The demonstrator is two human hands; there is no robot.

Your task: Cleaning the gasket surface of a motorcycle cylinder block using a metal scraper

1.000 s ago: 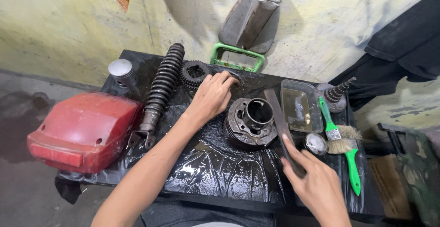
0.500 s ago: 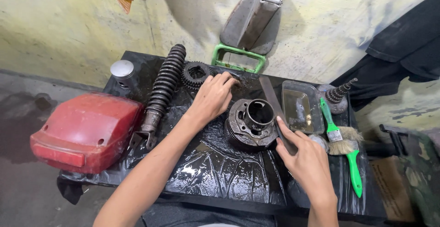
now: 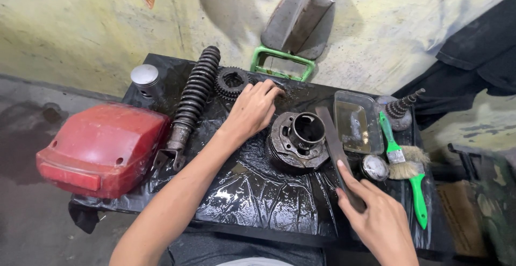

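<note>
A finned engine cylinder (image 3: 297, 141) is seen lying mid-counter (image 3: 258, 201), beside the left hand (image 3: 252, 110) – fingers loosely spread, resting near a sprocket (image 3: 231, 81). A flat file (image 3: 337, 156) is gripped by the right hand (image 3: 379, 223) (its blade angled alongside the cylinder, apparently ready for scraping).

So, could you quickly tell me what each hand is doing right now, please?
Left hand: open, palm down on the black sheet beside the sprocket, holding nothing.
Right hand: closed on the flat file.
</note>
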